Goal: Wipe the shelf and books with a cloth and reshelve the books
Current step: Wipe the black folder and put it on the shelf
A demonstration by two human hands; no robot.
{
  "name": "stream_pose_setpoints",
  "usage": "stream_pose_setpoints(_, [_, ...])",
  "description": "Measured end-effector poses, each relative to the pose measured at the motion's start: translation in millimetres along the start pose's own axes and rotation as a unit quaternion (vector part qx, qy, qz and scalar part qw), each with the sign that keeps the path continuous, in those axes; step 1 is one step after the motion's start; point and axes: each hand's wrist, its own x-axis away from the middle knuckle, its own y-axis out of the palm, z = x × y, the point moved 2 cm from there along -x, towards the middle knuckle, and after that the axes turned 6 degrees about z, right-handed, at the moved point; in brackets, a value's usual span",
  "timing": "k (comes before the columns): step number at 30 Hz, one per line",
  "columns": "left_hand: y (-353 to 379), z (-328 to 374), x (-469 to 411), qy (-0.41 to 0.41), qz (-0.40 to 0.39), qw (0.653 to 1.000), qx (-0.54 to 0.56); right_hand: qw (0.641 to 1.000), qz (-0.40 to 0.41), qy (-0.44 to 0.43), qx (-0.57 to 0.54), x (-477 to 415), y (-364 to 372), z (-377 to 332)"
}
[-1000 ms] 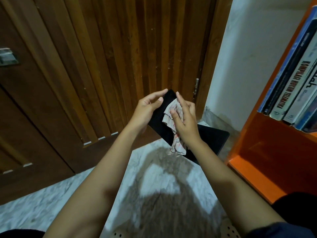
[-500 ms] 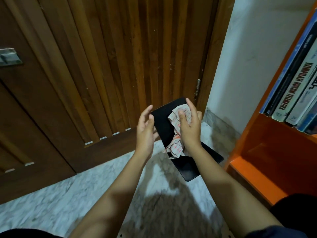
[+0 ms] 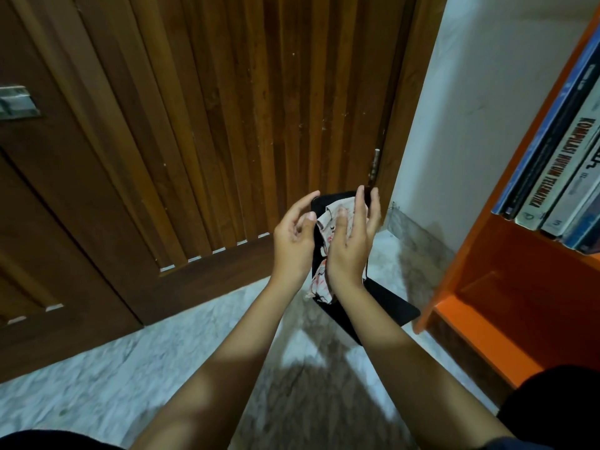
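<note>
I hold a black book [image 3: 391,303] upright above the floor, in front of the door. My left hand [image 3: 292,245] is at its left edge, with forefinger and thumb on the upper left corner and the other fingers loosely curled. My right hand [image 3: 352,241] presses a pale patterned cloth [image 3: 326,219] against the book's face, thumb on the cloth and fingertips at the book's top edge. The cloth's tail hangs below my right wrist. Much of the book is hidden behind both hands.
An orange shelf [image 3: 487,254] stands at the right, with several books [image 3: 552,177] leaning on its upper board and a bare lower compartment. A brown wooden door [image 3: 194,125] fills the left and centre. Below is a marble floor [image 3: 146,368]; a white wall [image 3: 470,108] lies beyond.
The book has turned from slanted to more upright and shifted right. My left hand went from a full grip to fingertips at the edge. My right hand slid the cloth up to the top.
</note>
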Motion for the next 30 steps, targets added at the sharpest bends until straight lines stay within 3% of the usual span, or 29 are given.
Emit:
stream_pose_setpoints(5, [0.7,3.0,1.7,0.002,-0.001,1.0,-0.012,0.998,-0.025,-0.063,0.009,-9.5,5.4,-6.6])
stream_pose_setpoints(14, [1.4,7.1,-3.7,0.022,0.004,1.0,-0.015,0.995,-0.005,-0.103,0.01,-47.2,5.3,-23.2])
stream_pose_setpoints(20, [0.3,10.7,-6.8,0.039,0.027,0.999,0.007,1.0,0.023,-0.011,0.011,-62.6,-5.9,-13.8])
stream_pose_setpoints(30, [-15.6,0.2,-13.4,-0.01,0.071,0.997,0.001,0.984,-0.113,0.133,-0.042,-50.1,-20.9,11.3])
